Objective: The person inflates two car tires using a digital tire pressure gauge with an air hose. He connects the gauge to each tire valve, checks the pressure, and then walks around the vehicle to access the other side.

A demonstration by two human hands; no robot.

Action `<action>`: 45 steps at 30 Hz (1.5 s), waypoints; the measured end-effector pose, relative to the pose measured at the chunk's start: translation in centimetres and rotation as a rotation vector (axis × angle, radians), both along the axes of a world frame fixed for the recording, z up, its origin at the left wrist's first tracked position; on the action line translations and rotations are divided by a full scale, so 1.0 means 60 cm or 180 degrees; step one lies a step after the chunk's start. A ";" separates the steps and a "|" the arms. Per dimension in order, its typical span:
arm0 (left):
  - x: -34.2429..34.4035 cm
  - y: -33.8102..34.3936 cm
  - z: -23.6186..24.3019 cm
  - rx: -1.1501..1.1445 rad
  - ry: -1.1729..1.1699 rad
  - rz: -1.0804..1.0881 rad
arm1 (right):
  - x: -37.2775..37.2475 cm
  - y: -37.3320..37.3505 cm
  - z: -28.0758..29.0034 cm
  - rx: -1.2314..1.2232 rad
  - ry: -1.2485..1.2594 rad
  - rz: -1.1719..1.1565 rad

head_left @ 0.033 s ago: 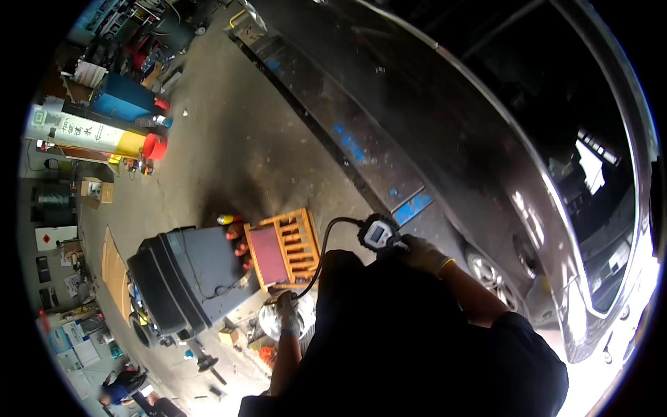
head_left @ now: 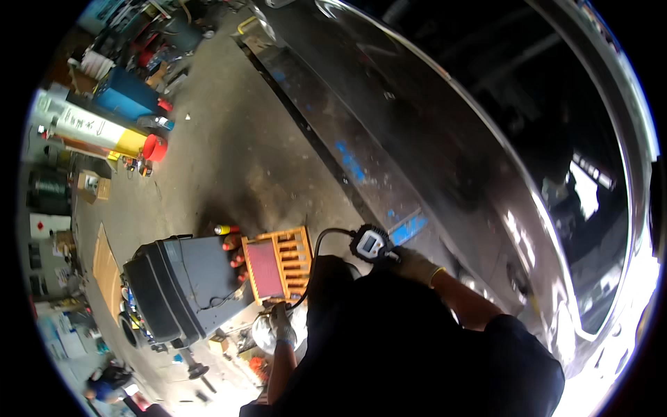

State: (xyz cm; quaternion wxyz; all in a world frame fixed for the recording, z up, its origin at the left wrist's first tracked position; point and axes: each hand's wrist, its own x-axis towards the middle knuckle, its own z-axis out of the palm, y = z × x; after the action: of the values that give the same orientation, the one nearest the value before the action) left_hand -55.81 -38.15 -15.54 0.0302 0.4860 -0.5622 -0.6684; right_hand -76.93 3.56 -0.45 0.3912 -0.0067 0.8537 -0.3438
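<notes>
My right hand (head_left: 415, 267), in a pale work glove, is closed round the handle of a digital tire pressure gauge (head_left: 370, 243) with a small screen and a dark rubber rim. A black hose (head_left: 319, 249) loops from the gauge down to my left hand (head_left: 281, 325). That hand, gloved too, is closed on the hose's far end beside a round, shiny pale object (head_left: 265, 335). Its fingertips are partly hidden. Just beyond my left hand stands a wooden chair (head_left: 295, 258) with a red seat. My dark clothing covers the lower middle.
A dark car (head_left: 445, 139) fills the right side, beside a low platform (head_left: 326, 132) with worn blue paint. Left of the chair is a grey and black cart (head_left: 201, 278). A white and yellow post (head_left: 104, 132) stands farther left. Another person (head_left: 108, 386) is at the lower left.
The view has shifted slightly. The gauge and my right hand sit a little lower and farther left in the picture; both hands keep their hold.
</notes>
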 end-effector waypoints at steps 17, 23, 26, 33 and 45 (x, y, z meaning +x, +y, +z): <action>-0.915 -0.393 0.133 -0.0023 0.0767 -0.0118 | -0.850 -0.513 0.039 -0.0763 0.0315 -0.0334; -1.412 -0.514 0.331 0.0721 0.0819 -0.1427 | -1.133 -0.677 0.097 -0.0853 0.0835 -0.0510; -1.606 -0.536 0.345 0.1048 0.0813 -0.2036 | -1.306 -0.760 0.065 -0.0895 0.1041 -0.0357; -1.925 -0.619 0.403 -0.0163 0.0819 -0.2749 | -1.732 -1.013 0.187 -0.1018 0.1161 -0.0439; -2.517 -1.088 0.320 0.0511 0.1239 -0.1998 | -2.235 -1.541 0.143 -0.1021 0.1470 0.0242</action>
State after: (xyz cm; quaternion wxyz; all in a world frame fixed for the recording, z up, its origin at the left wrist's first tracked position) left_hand -206.86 -103.44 3.66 -0.1080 0.1548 -0.6133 -0.7670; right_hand -211.03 -88.89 8.11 0.1929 -0.1786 0.8540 -0.4490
